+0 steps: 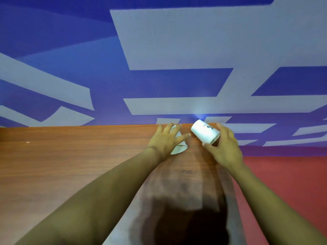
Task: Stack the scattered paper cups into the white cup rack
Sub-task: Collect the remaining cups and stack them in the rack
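Two white paper cups are near the far edge of the wooden table (70, 165). My left hand (165, 141) lies spread over one cup (179, 147), which rests on its side with its mouth toward me; the fingers cover most of it. My right hand (225, 147) holds a second cup (205, 132) with dark print, tilted with its base up and to the left, thumb at its rim. The white cup rack is out of view.
The table's far edge runs across the middle of the view. Beyond it is a blue and grey patterned floor (177, 50), with a red strip (283, 174) on the right beside the table. A dark shadow falls on the table near me.
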Demonstrator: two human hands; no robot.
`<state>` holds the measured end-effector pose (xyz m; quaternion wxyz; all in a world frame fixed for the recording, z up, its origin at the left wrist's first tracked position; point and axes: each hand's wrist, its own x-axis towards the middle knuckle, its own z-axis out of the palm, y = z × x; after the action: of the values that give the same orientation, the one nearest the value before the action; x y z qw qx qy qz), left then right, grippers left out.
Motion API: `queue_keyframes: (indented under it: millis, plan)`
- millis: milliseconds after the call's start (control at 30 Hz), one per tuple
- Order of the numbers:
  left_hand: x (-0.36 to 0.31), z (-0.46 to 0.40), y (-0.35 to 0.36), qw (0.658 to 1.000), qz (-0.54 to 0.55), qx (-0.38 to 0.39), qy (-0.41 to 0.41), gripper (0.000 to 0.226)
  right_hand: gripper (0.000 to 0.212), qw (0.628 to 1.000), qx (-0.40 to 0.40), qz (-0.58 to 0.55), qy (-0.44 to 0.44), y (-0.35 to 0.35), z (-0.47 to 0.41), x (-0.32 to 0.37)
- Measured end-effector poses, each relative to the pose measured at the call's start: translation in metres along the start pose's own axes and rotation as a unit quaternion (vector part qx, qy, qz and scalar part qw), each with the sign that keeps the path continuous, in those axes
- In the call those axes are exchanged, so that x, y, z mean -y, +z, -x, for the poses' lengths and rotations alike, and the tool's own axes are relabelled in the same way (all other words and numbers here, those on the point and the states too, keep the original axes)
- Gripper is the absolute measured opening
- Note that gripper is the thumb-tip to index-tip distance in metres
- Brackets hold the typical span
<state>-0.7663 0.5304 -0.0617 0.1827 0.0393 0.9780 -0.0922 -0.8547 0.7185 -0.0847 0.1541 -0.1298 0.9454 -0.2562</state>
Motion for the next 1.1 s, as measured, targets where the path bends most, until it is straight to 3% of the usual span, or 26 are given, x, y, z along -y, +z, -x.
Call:
queue_keyframes:
  millis: [300,567,633,767,967,1100]
  plan:
    - [0.002,-0.008,0.014,0.998,0.039,-0.037,0.017,0.051,0.082,1.0,0.028,0.011,0.002,0.01,-0.01,0.001]
    - [0.011,0.042,-0.001,0.983,0.18,-0.014,-0.04,0.064,0.077,0.998,0.025,-0.063,0.001,-0.001,0.034,0.018]
    - [0.014,0.071,-0.009,0.967,0.242,-0.037,-0.072,0.068,0.075,0.996,0.029,-0.079,-0.012,-0.005,0.052,0.031]
    - [0.006,0.146,-0.01,0.903,0.387,-0.106,-0.151,0.071,0.085,0.995,0.019,-0.08,-0.061,-0.013,0.095,0.061]
    - [0.005,0.24,-0.005,0.836,0.47,-0.176,-0.223,0.075,0.08,0.989,0.049,-0.069,-0.119,-0.007,0.156,0.111]
    - [0.021,0.288,-0.003,0.827,0.466,-0.207,-0.237,0.076,0.068,0.987,0.051,-0.035,-0.147,-0.001,0.193,0.134]
